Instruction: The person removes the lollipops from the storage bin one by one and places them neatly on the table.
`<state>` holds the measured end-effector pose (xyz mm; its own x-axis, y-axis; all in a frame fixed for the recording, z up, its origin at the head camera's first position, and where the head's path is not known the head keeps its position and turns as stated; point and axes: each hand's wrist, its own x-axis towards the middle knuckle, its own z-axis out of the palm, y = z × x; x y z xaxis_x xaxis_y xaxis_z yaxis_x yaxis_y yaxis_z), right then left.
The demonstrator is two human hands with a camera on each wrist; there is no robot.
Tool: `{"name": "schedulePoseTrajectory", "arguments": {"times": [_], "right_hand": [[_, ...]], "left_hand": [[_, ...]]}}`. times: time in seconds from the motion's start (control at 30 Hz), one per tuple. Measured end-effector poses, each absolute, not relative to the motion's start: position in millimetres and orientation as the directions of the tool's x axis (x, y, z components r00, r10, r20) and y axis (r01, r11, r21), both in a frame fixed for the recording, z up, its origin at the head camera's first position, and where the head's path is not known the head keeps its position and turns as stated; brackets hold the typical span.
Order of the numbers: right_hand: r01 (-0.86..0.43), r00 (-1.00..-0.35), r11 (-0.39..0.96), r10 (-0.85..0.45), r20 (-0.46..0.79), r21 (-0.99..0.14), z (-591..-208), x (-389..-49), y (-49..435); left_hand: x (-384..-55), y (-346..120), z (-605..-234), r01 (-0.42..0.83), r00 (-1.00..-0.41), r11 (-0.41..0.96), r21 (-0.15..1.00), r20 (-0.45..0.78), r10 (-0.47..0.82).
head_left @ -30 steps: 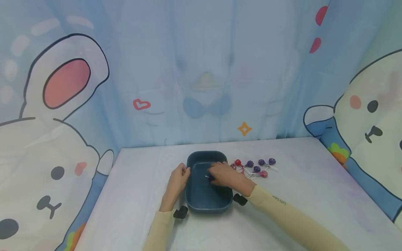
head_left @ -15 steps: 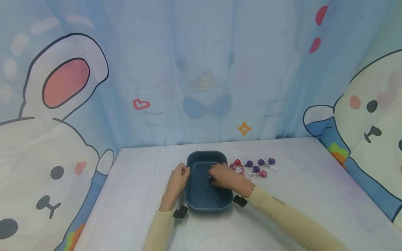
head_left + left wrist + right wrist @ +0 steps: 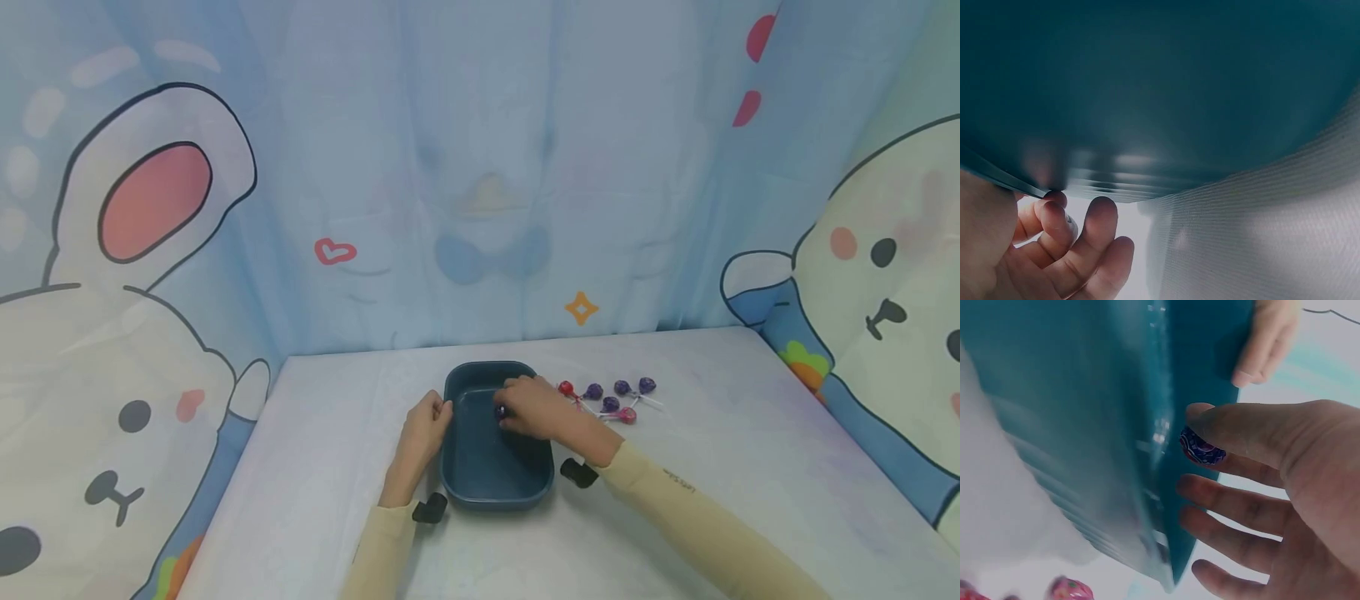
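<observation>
A dark teal rectangular dish with rounded corners stands at the middle of the table. At its left side my left hand pinches the rim between thumb and forefinger; the other fingers hang loosely below, as the left wrist view shows. Over the dish's right half, my right hand holds a purple-wrapped lollipop between thumb and forefinger. Its round head shows in the right wrist view, while the stick is hidden. The remaining right fingers are spread and slightly bent.
To the right of the dish lie several lollipops, among them a red one, a purple one and a pink one, their white sticks crossing. A printed curtain hangs behind the white table.
My right hand has risen slightly and shifted toward the back of the dish with the lollipop. A white stick seen beside its fingers a second ago is now hidden. The left hand stays put.
</observation>
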<state>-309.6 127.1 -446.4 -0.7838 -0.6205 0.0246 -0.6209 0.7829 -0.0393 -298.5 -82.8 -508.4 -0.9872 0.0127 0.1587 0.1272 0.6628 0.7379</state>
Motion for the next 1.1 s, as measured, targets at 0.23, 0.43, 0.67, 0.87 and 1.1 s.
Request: {"name": "schedulePoseTrajectory", "arguments": {"times": [0.23,0.43,0.67,0.87,1.1], "right_hand": [[-0.624,-0.781,0.778,-0.618,0.094,-0.071,-434.5,-310.9,141.0],[-0.601,-0.799,0.796,-0.592,0.109,-0.078,-426.9,-317.1,155.7],[-0.532,-0.847,0.831,-0.522,0.101,-0.163,-423.5,-329.4,178.2],[-0.480,-0.877,0.831,-0.456,0.149,-0.283,-427.1,-345.1,206.2],[-0.362,-0.932,0.867,-0.349,0.102,-0.342,-444.3,-361.5,237.8]], "left_hand": [[-298.0,-82.6,-507.6,0.131,-0.987,0.657,0.742,0.160,0.016],[-297.5,-82.8,-507.5,0.125,-0.988,0.649,0.750,0.156,0.011],[-297.8,-83.1,-507.3,0.132,-0.987,0.648,0.750,0.163,0.013],[-297.4,-83.5,-507.2,0.133,-0.987,0.648,0.750,0.161,0.015],[-297.8,-83.1,-508.6,0.133,-0.987,0.648,0.750,0.162,0.016]]}}
